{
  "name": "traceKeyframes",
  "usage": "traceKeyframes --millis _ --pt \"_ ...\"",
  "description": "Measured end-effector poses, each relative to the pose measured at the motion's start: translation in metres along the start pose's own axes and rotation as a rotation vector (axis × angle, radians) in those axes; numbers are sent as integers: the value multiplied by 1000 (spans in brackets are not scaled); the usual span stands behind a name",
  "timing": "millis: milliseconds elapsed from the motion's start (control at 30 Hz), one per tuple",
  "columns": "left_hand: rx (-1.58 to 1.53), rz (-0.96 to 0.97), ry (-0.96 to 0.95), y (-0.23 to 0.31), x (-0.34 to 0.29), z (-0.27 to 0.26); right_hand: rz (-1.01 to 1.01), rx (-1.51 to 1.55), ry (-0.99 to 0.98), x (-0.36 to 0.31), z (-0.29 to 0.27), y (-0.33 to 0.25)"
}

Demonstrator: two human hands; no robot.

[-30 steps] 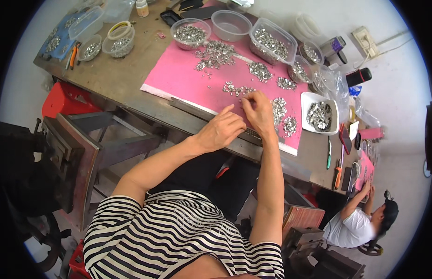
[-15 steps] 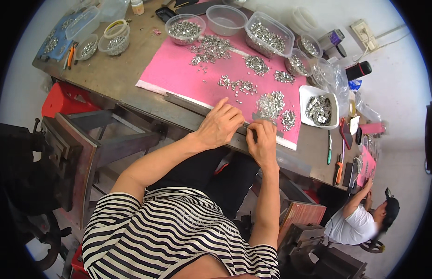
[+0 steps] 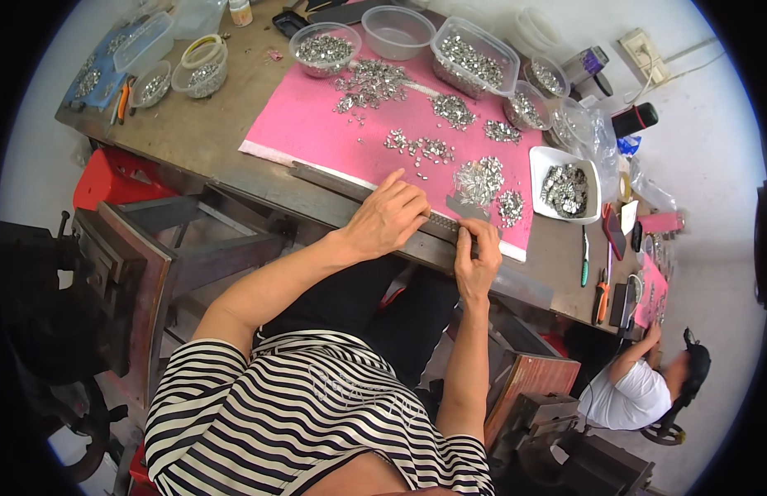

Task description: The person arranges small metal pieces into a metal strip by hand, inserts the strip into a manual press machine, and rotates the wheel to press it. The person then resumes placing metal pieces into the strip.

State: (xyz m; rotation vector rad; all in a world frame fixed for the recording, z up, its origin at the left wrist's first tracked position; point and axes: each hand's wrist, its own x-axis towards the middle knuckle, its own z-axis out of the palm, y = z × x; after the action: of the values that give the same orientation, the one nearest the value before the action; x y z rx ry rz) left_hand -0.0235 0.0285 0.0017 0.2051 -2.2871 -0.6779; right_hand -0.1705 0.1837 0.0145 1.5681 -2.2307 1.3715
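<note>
Along the table's front edge lies a long grey metal bar [image 3: 334,183]. A narrow, patterned metal strip [image 3: 443,222] shows on it between my hands. My left hand [image 3: 388,217] is closed at the strip's left end, one finger raised and the others curled; what its fingertips pinch is hidden. My right hand [image 3: 480,258] is at the strip's other end, thumb and fingers closed on it. Just beyond are a pile of small shiny metal pieces [image 3: 480,178], a smaller heap [image 3: 510,208] and scattered pieces [image 3: 429,150], all on a pink cloth [image 3: 305,124].
Clear tubs of metal pieces [image 3: 474,68] line the back. A white square dish [image 3: 535,186] stands right, near a green-handled tool [image 3: 584,271] and orange-handled pliers [image 3: 601,302]. A red stool [image 3: 111,182] is left below the table. Another person [image 3: 640,393] sits far right.
My right hand has moved right and slightly nearer me, away from my left hand, exposing the patterned strip between them. My left hand has barely shifted.
</note>
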Motion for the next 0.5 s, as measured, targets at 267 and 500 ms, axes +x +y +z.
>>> traceKeyframes --millis 267,500 --pt "144 6 -58 8 6 2 32 -24 58 -3 5 4" --pt "123 -37 -32 9 5 -9 17 -32 65 -7 1 4"
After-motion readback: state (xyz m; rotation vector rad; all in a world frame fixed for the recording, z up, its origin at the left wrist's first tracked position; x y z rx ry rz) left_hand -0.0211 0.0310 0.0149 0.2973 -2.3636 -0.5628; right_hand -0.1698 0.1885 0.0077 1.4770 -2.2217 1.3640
